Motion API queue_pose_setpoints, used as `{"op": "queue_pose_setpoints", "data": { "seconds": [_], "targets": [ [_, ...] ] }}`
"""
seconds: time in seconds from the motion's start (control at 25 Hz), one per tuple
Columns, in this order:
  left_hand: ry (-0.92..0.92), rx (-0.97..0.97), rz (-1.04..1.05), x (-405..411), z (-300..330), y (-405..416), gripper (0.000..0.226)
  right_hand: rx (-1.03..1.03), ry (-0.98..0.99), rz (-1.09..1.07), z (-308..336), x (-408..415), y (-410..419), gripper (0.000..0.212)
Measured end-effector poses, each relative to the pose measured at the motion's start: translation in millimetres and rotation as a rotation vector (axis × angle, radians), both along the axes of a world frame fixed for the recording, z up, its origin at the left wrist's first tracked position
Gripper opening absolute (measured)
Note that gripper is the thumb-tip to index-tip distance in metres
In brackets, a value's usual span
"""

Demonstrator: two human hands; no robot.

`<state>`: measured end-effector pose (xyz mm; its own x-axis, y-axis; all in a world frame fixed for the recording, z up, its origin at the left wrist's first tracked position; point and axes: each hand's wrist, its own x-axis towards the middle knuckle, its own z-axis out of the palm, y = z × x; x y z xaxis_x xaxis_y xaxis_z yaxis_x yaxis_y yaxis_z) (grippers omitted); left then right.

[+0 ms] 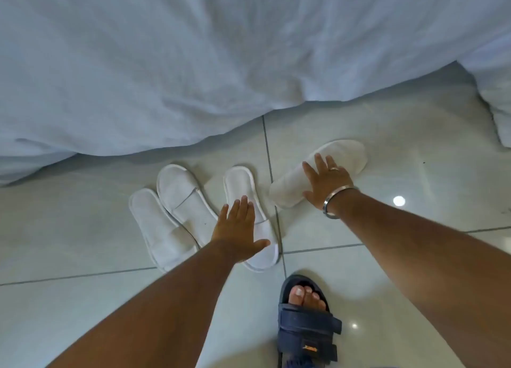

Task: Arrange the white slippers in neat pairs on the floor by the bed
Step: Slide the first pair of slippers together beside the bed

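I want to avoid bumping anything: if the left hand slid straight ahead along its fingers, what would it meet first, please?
The left hand already lies on the third slipper; beyond that slipper's far end, bare floor, then probably the bedsheet.

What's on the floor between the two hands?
In the head view, only bare floor tile and a grout line lie between the left hand and right hand.

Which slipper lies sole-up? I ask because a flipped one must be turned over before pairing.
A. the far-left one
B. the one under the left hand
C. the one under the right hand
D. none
C: the slipper under the right hand, the right slipper, shows a plain surface with no strap or rim, while the left hand rests on a slipper with its rimmed insole up.
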<state>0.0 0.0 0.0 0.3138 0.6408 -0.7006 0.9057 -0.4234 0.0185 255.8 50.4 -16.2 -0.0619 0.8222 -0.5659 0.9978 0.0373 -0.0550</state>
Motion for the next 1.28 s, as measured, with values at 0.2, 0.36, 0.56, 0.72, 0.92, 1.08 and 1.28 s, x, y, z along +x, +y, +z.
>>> {"op": "queue_pose_setpoints", "data": {
  "seconds": [0.2, 0.36, 0.56, 0.72, 0.92, 1.08, 1.28],
  "targets": [
    [-0.066, 0.044, 0.070, 6.2, -34.3, -17.5, 0.105, -0.035, -0.093, 0.113, -21.7, 17.3, -5.3, 0.078],
    [-0.191, 0.091, 0.077, 15.1, -46.6, -7.3, 0.109, 0.049, -0.111, 0.074, -37.7, 16.4, -15.9, 0.078],
    [-0.243, 0.104, -0.004, 32.0, -49.2, 39.5, 0.108, 0.045, -0.196, -0.196, -38.3, 11.0, -20.1, 0.071],
    [-0.263, 0.094, -0.058, 49.2, -49.2, 68.3, 0.107, -0.082, -0.061, -0.561, -26.3, 24.3, 2.6, 0.064],
    [-0.370, 0.226, -0.103, 50.8, -48.5, 89.4, 0.104, 0.294, 0.004, -0.150, -16.1, 70.2, -24.0, 0.065],
    [-0.321, 0.118, -0.187, 43.8, -60.2, 105.5, 0.108, 0.074, 0.026, 0.042, -42.1, 77.1, -22.5, 0.079],
    [-0.285, 0.144, -0.165, 55.8, -59.4, 98.8, 0.111, 0.049, 0.009, 0.006, -55.2, 63.7, -20.2, 0.082]
  ]
}}
